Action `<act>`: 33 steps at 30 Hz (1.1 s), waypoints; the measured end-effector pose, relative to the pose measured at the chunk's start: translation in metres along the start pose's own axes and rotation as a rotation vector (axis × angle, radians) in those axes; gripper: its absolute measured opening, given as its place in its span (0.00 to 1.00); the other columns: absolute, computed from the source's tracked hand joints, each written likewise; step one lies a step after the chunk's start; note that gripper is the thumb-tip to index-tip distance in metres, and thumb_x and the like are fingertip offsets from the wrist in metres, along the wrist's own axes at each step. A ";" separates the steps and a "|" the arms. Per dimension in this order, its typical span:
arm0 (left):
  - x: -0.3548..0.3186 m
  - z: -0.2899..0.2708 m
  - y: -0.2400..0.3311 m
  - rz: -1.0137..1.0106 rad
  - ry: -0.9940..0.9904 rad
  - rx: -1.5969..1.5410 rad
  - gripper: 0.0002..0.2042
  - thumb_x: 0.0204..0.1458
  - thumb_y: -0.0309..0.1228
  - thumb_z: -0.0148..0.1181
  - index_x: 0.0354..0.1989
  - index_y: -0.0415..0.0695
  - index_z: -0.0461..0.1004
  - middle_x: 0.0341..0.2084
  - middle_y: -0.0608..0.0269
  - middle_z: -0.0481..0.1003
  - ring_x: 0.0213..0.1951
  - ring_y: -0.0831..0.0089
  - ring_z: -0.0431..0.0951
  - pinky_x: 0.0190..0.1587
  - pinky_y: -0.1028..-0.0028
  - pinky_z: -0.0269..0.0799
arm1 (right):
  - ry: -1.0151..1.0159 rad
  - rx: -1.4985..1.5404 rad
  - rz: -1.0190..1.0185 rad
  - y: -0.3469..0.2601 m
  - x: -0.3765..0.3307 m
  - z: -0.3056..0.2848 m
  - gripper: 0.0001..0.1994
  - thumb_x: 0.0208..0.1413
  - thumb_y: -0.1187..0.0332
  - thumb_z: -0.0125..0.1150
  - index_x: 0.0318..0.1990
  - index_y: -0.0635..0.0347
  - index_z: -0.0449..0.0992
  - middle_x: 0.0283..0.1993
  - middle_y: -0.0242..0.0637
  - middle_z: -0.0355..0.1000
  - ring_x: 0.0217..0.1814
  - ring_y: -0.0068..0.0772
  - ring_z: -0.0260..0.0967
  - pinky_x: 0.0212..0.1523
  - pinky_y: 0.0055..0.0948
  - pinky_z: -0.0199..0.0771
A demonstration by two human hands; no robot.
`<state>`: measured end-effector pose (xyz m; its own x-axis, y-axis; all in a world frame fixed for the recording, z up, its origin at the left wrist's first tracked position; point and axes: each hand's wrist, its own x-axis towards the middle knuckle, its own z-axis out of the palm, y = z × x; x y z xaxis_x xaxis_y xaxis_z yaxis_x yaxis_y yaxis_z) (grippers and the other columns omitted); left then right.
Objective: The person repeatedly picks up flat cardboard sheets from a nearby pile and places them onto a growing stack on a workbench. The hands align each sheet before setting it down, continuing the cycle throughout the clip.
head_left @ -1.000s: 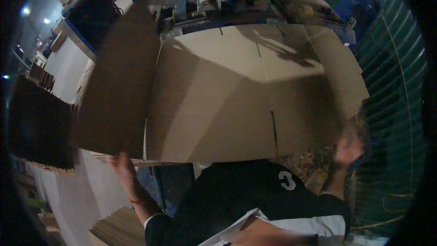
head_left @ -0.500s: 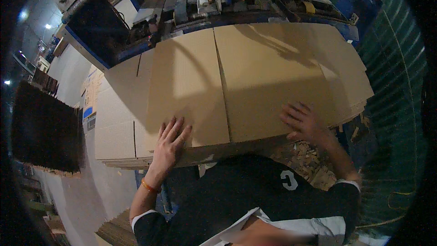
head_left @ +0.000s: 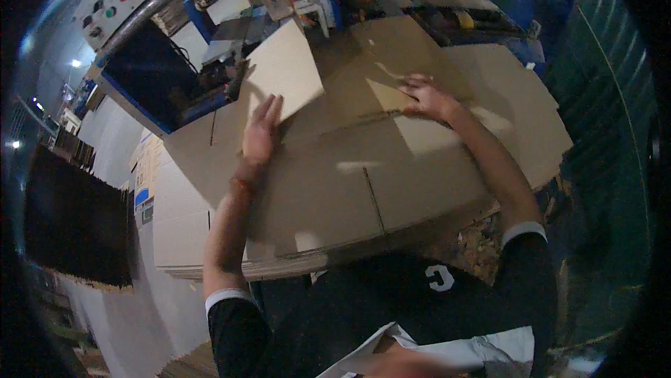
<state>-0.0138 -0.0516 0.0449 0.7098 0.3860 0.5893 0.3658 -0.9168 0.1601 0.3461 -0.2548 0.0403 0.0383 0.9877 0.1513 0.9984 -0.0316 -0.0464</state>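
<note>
Both hands now reach farther across the flat brown cardboard sheet [head_left: 363, 168] than half a second ago.
The left hand [head_left: 261, 133], fingers spread, lifts a pale flap [head_left: 283, 74] that lay flat before; the right hand [head_left: 428, 96] presses splayed near the far edge. The creased sheet tops a stack of cardboard [head_left: 231, 266].

Plain tan cardboard sheet [head_left: 363, 168], blue machine frame [head_left: 203, 109], black shirt [head_left: 391, 294] with white cuffs.
</note>
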 end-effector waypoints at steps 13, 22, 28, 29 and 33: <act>-0.117 -0.076 -0.066 -0.511 0.162 0.180 0.31 0.46 0.41 0.60 0.56 0.37 0.61 0.48 0.44 0.68 0.49 0.52 0.67 0.51 0.62 0.63 | 0.179 0.152 0.414 0.018 -0.121 -0.021 0.25 0.51 0.52 0.54 0.55 0.53 0.66 0.56 0.50 0.62 0.60 0.45 0.57 0.59 0.37 0.57; -0.293 -0.140 -0.056 -1.452 0.288 0.687 0.33 0.50 0.42 0.55 0.60 0.36 0.53 0.52 0.46 0.64 0.54 0.51 0.62 0.54 0.57 0.58 | 0.715 -0.204 1.126 0.091 -0.289 0.035 0.29 0.43 0.51 0.64 0.48 0.65 0.69 0.47 0.50 0.68 0.50 0.49 0.65 0.49 0.41 0.65; -0.251 -0.173 -0.041 -1.015 1.086 -0.065 0.34 0.48 0.34 0.59 0.62 0.37 0.50 0.51 0.45 0.63 0.58 0.50 0.56 0.58 0.53 0.53 | 0.917 -0.209 1.092 0.110 -0.279 0.022 0.26 0.46 0.57 0.63 0.49 0.64 0.67 0.50 0.48 0.66 0.51 0.45 0.64 0.49 0.40 0.66; -0.251 -0.181 -0.044 -0.943 1.202 -0.130 0.34 0.47 0.33 0.59 0.61 0.36 0.51 0.49 0.45 0.64 0.58 0.51 0.57 0.58 0.53 0.53 | 0.901 -0.293 1.127 0.109 -0.277 0.015 0.26 0.46 0.57 0.62 0.50 0.64 0.66 0.52 0.46 0.66 0.53 0.44 0.63 0.50 0.41 0.65; -0.267 -0.205 -0.068 -0.745 1.389 -0.572 0.27 0.47 0.29 0.57 0.55 0.31 0.57 0.46 0.44 0.66 0.52 0.55 0.65 0.56 0.59 0.59 | 1.635 0.760 0.840 0.097 -0.255 -0.022 0.24 0.49 0.66 0.58 0.53 0.64 0.63 0.51 0.42 0.66 0.53 0.40 0.63 0.50 0.38 0.65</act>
<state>-0.3517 -0.1131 0.0389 -0.6545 0.6337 0.4124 -0.1185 -0.6246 0.7719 0.4344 -0.5130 0.0189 0.8399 -0.3047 0.4492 0.5111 0.1656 -0.8434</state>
